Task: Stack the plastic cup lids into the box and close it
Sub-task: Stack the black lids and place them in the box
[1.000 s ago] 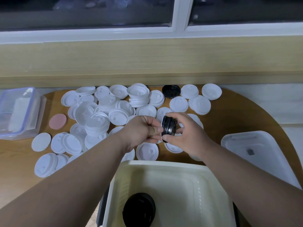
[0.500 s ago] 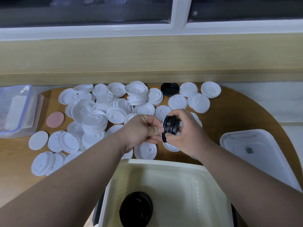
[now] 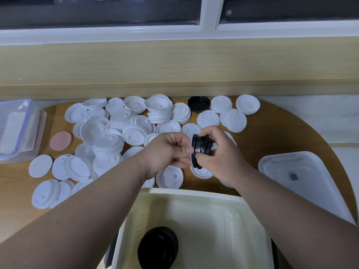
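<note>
Lids [image 3: 202,148] between both hands [image 3: 167,150] [image 3: 220,159]

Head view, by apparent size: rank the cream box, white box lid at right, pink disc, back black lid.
1. box, helped by nearness.
2. box lid.
3. pink disc and black lid look alike; I won't rank them.

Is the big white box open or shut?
Open. The box has no top on it: its lid lies apart on the table to the right, and black lids show inside.
</note>
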